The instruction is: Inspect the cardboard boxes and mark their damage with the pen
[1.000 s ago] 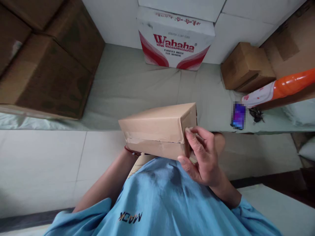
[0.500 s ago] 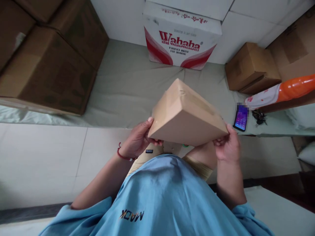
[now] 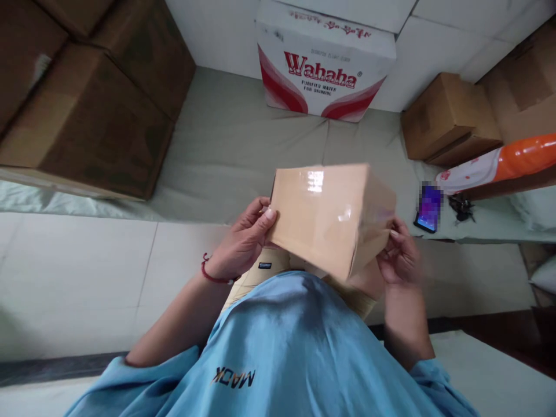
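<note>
A small tan cardboard box is held in the air over my lap, tilted, with shiny clear tape catching the light on its upper face. My left hand grips its left edge, thumb on the upper face and fingers partly behind. At the box's right end, my right hand holds the lower edge between thumb and fingers. The underside of the box is hidden.
A covered ledge runs ahead, bearing large brown cartons at left and a white-and-red Wahaha carton against the wall. On the right are a smaller brown box, an orange-and-white packet, a phone and keys.
The cardboard box has been turned in my hands, so a taped face now shows upward in place of the earlier plain side and corner. Both hands keep hold of it.
</note>
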Available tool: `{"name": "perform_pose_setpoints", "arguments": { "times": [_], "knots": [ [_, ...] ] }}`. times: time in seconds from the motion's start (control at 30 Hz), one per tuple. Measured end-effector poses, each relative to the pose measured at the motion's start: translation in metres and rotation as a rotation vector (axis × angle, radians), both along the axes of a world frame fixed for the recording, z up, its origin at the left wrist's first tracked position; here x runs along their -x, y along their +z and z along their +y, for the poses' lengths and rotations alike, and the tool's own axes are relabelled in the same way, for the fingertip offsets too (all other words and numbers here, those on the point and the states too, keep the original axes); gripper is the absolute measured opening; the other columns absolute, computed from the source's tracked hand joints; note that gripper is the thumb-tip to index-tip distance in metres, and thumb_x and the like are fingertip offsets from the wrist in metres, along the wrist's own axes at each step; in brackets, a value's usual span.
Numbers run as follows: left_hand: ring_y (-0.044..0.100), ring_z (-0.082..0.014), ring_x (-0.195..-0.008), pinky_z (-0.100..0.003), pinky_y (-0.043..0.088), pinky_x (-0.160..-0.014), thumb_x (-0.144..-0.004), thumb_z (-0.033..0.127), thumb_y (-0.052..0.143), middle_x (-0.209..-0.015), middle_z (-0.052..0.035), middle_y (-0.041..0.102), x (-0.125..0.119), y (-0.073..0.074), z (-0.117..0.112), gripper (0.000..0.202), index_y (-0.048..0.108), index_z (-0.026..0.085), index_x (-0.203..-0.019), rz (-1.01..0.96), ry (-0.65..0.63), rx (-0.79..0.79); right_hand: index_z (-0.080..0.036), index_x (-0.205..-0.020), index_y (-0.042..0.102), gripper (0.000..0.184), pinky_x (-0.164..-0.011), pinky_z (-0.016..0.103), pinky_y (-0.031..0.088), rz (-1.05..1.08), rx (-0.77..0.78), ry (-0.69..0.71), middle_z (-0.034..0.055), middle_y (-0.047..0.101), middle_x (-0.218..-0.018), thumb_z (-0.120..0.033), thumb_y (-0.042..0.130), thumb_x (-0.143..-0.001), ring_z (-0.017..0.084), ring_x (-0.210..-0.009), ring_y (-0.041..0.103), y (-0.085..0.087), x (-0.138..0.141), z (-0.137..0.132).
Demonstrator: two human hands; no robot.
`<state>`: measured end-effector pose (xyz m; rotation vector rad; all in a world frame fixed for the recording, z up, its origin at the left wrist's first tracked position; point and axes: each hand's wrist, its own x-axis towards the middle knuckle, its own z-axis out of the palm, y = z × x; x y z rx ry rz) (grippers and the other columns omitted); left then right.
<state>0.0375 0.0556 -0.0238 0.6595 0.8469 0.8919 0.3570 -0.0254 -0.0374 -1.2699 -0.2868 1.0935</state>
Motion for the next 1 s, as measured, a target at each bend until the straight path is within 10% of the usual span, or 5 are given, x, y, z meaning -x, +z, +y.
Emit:
{"name": "perform_pose_setpoints", "arguments": {
  "times": [0.2, 0.3, 0.43, 0.57, 1.0],
  "knots": [
    [0.075, -0.0177, -0.097, -0.031, 0.067, -0.084, -0.086, 0.042, 0.096, -0.114, -0.0018, 0.078, -0.004, -0.008, -0.005, 0.036, 0.082, 0.031, -0.117, -0.084, -0.068, -0.015, -0.027, -0.105, 0.079, 0.039, -0.055, 0.019, 0.046, -0.089, -0.125, -0.017, -0.0067, 0.068, -0.084, -0.016, 0.082, -0.068, 0.008, -0.065, 0.056, -0.01, -0.022, -0.006],
    [0.074, -0.0203, -0.107, -0.034, 0.065, -0.092, -0.089, 0.037, 0.094, -0.126, -0.0047, 0.078, -0.014, -0.008, -0.007, 0.033, 0.084, 0.032, -0.12, -0.07, -0.019, -0.097, -0.027, -0.096, 0.077, 0.021, -0.084, 0.034, 0.062, -0.03, -0.13, -0.058, -0.001, 0.076, -0.096, -0.04, 0.079, -0.08, 0.018, -0.091, 0.073, -0.017, -0.018, -0.006],
    [0.067, -0.024, -0.13, -0.037, 0.057, -0.111, -0.089, 0.029, 0.093, -0.136, -0.0085, 0.075, -0.02, -0.004, -0.007, 0.027, 0.088, 0.032, -0.116, 0.03, 0.018, -0.401, -0.027, -0.101, 0.08, 0.056, -0.105, 0.05, 0.061, 0.048, -0.043, -0.056, 0.0057, 0.082, -0.111, -0.079, 0.06, -0.094, 0.029, -0.116, 0.077, -0.028, -0.011, -0.007],
    [0.061, -0.0269, -0.142, -0.039, 0.055, -0.115, -0.089, 0.023, 0.092, -0.143, -0.0109, 0.071, -0.021, -0.005, -0.007, 0.027, 0.089, 0.033, -0.114, 0.056, -0.051, -0.575, -0.031, -0.11, 0.081, 0.036, -0.106, 0.042, 0.061, 0.081, -0.031, -0.108, -0.0025, 0.085, -0.111, -0.06, 0.08, -0.089, 0.022, -0.117, 0.078, -0.041, -0.015, -0.009],
    [0.071, -0.0284, -0.126, -0.035, 0.058, -0.106, -0.089, 0.039, 0.077, -0.139, -0.0098, 0.077, -0.015, -0.029, -0.01, 0.071, 0.063, 0.022, -0.157, 0.052, 0.044, 0.016, -0.033, -0.129, 0.074, 0.039, -0.108, 0.049, 0.059, -0.383, -0.297, 0.059, 0.0031, 0.076, -0.137, -0.042, 0.076, -0.091, 0.026, -0.13, 0.071, -0.029, -0.013, -0.014]
  ]
}}
